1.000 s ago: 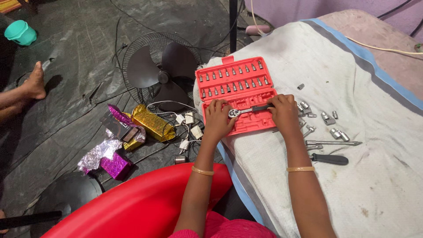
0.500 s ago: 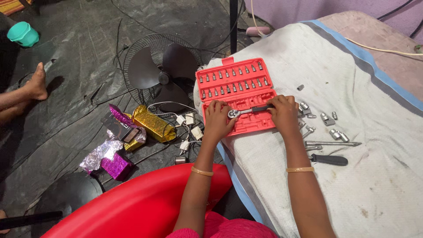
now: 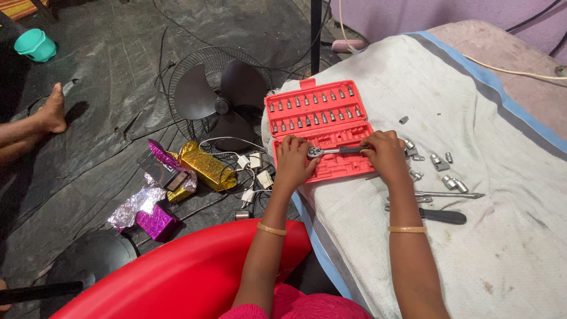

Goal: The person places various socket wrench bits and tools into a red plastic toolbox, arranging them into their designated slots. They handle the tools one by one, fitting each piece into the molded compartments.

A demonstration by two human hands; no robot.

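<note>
Ratchet wrench lies across the open red socket case at frame centre, left hand fingers at its head, right hand fingers clamped on its handle, gold and purple foil packages lower left.

Soft, even daylight is filling the scene; shadows are staying faint. White cloth is reading bright, dark floor dim. Focus sharp, slight wide-angle edge stretch.

A bed covered with a soiled white cloth carries an open red socket case, loose chrome sockets, a long metal extension bar and a black-handled driver. On the dark floor lie a black fan, foil-wrapped boxes and white plugs.
</note>
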